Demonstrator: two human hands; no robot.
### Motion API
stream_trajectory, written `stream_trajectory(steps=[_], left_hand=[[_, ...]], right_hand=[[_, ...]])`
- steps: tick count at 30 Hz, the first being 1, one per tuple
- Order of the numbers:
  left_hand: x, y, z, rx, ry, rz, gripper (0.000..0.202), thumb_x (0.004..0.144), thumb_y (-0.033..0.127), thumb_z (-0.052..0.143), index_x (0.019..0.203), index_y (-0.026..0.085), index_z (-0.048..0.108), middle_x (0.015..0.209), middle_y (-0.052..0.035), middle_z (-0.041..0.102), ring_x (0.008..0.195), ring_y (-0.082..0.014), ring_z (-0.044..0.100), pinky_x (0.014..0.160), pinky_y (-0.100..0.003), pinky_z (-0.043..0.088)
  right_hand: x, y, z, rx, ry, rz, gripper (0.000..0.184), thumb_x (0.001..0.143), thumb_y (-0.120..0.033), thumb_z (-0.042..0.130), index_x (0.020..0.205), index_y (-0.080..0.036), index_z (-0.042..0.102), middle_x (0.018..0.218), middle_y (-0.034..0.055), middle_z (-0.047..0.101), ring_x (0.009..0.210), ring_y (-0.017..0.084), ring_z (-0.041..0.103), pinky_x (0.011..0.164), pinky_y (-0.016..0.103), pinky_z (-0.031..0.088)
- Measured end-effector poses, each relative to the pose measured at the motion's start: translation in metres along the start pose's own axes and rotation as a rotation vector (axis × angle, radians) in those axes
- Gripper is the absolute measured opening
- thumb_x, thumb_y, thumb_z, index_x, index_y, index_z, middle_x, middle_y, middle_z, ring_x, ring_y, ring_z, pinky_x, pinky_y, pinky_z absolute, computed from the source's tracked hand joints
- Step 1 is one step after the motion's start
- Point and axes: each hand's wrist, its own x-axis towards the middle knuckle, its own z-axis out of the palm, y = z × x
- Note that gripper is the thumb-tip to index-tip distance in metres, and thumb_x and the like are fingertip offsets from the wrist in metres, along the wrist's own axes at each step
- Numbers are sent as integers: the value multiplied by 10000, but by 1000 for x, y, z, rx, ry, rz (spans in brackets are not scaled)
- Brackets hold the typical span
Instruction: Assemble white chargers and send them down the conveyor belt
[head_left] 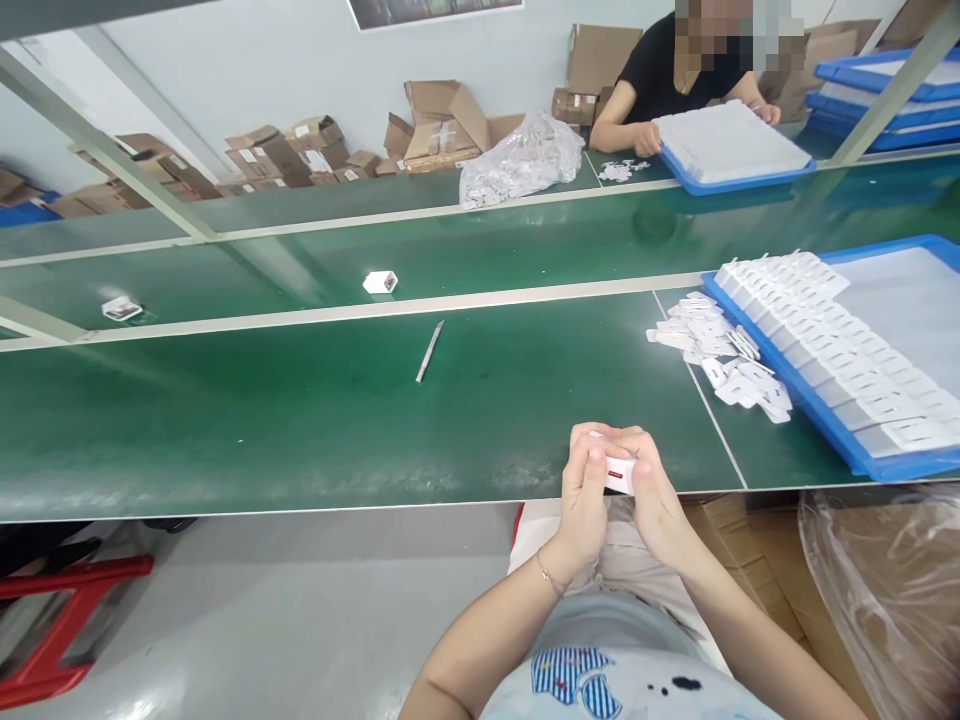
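My left hand (582,495) and my right hand (657,500) are closed together around a small white USB charger (624,484). Its end face, with a red-lined slot, points toward me between my thumbs; my fingers hide most of the rest. Both hands are just above the near edge of the green table. To their right lies a loose pile of flat white plastic pieces (739,372). Beyond that pile, a blue tray (814,408) holds rows of white charger housings (847,345).
A thin pen-like knife (430,352) lies on the green table (262,420). Two white housings rest on the conveyor strip behind, one left (121,308), one central (381,283). Across from me, a co-worker (652,90) holds another blue tray (739,184) near a clear bag (525,165).
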Motion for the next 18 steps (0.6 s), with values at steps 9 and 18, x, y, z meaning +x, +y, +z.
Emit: stream_trajectory(steps=[9, 18], left_hand=[[5, -7, -13, 174, -135, 54, 640, 918, 761, 282, 1095, 283, 669, 1196, -108, 593, 1023, -252, 649, 840, -403, 596], [-8, 46, -144, 777, 375, 40, 265, 915, 511, 560, 936, 298, 714, 1179, -26, 648, 1187, -295, 585, 1124, -493, 433]], right_hand=[[-2, 5, -21, 274, -71, 180, 428, 909, -536, 617, 1275, -324, 549, 1025, 58, 707, 653, 209, 680, 488, 337, 568], [42, -77, -229, -265, 742, -43, 660, 683, -393, 871, 1294, -250, 668, 1154, 92, 738, 1044, 265, 686, 742, 447, 496]])
